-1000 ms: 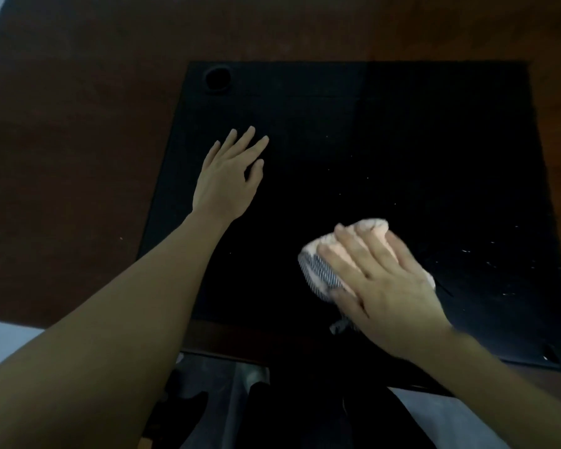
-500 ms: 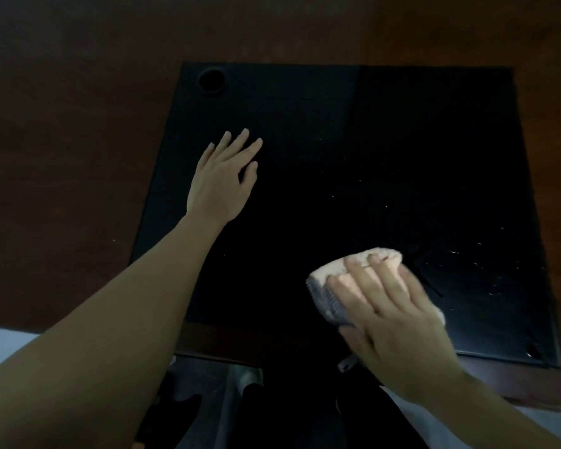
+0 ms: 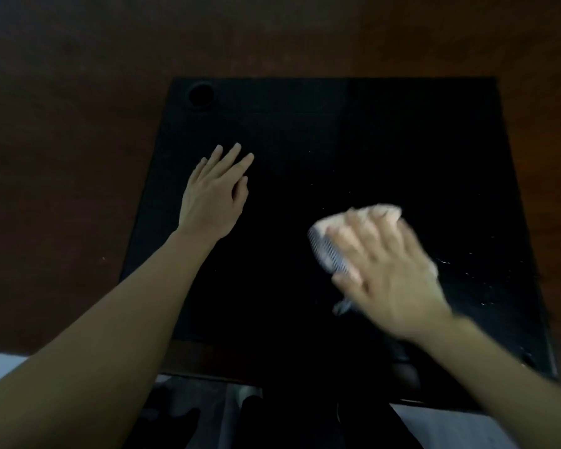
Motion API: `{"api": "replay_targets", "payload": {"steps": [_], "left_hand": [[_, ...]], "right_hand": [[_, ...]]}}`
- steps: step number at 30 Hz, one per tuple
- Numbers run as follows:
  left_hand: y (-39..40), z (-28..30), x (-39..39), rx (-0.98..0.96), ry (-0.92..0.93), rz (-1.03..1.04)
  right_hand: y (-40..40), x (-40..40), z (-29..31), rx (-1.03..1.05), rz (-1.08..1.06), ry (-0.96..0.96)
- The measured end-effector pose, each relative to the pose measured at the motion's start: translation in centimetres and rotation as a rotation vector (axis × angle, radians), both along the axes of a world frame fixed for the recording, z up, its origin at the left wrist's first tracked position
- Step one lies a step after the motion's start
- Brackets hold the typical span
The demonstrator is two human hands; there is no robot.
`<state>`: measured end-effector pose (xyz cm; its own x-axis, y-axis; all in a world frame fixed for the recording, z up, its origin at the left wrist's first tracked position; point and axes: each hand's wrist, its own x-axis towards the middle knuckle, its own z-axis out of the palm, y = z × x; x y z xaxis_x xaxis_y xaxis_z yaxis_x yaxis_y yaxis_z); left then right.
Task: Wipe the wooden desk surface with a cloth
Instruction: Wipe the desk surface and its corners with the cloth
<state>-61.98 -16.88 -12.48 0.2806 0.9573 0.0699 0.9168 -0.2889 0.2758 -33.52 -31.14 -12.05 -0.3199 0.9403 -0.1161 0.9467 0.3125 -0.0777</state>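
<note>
The desk (image 3: 337, 140) has a dark, nearly black top and fills the middle of the view. My left hand (image 3: 212, 196) lies flat on its left part, fingers straight and together. My right hand (image 3: 389, 280) presses down on a bunched pink cloth (image 3: 326, 251) with a grey striped edge, right of centre; the fingers are spread over the cloth and blurred by motion. Most of the cloth is hidden under that hand.
White specks (image 3: 467, 270) dot the desk to the right of the cloth. A round cable hole (image 3: 201, 94) sits in the far left corner, a smaller hole (image 3: 528, 358) in the near right corner. Brown floor (image 3: 62, 157) surrounds the desk.
My right hand first drew the cloth toward the near edge, then pushed it back away from me. My left hand has stayed flat in the same spot.
</note>
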Motion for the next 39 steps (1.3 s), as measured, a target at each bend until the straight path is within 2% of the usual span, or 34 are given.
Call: {"api": "replay_targets", "payload": {"steps": [3, 6, 8, 11, 14, 17, 21, 24, 27, 30, 33, 35, 37, 39], "left_hand": [[-0.1, 0.0, 0.0, 0.051, 0.037, -0.053], [0.1, 0.2, 0.3, 0.088, 0.019, -0.064], [0.3, 0.5, 1.3, 0.082, -0.039, -0.070], [1.1, 1.2, 3.8, 0.058, -0.106, -0.125], [2.0, 1.6, 6.8, -0.017, -0.156, -0.173], [2.9, 1.4, 9.0, -0.063, -0.132, -0.221], [4.0, 0.9, 11.8, -0.077, -0.110, -0.281], [5.1, 1.1, 13.8, -0.081, -0.094, -0.327], [6.3, 1.3, 15.5, -0.106, -0.064, -0.400], [7.0, 1.3, 17.6, -0.142, -0.062, -0.470], [7.3, 1.3, 19.6, -0.159, -0.074, -0.536], [7.6, 1.3, 20.6, -0.169, -0.079, -0.584], [8.0, 0.9, 21.2, -0.176, -0.072, -0.610], [8.2, 0.4, 21.3, -0.153, -0.046, -0.614]], "right_hand": [[6.1, 2.0, 0.1, -0.054, -0.172, -0.037], [6.9, -0.7, 0.0, -0.021, -0.223, -0.054], [3.5, -2.5, 0.2, 0.024, -0.099, -0.048], [-2.6, -2.2, 0.5, -0.010, 0.094, 0.086], [-1.5, 1.6, 0.1, -0.006, 0.152, 0.099], [5.1, 5.6, -0.1, 0.050, -0.033, -0.008], [9.5, 7.6, -0.2, 0.000, -0.364, -0.016], [5.2, 3.9, -0.5, 0.055, -0.323, -0.035], [-1.2, 1.1, 0.2, 0.008, -0.200, 0.045], [-1.4, 4.5, 0.3, -0.007, -0.143, 0.056], [2.5, 11.8, -0.3, 0.034, -0.383, -0.029], [4.5, 15.4, -0.1, -0.027, -0.587, -0.031], [5.4, 14.8, -0.1, -0.033, -0.695, -0.046], [4.6, 11.0, -0.3, 0.007, -0.698, -0.076]]}}
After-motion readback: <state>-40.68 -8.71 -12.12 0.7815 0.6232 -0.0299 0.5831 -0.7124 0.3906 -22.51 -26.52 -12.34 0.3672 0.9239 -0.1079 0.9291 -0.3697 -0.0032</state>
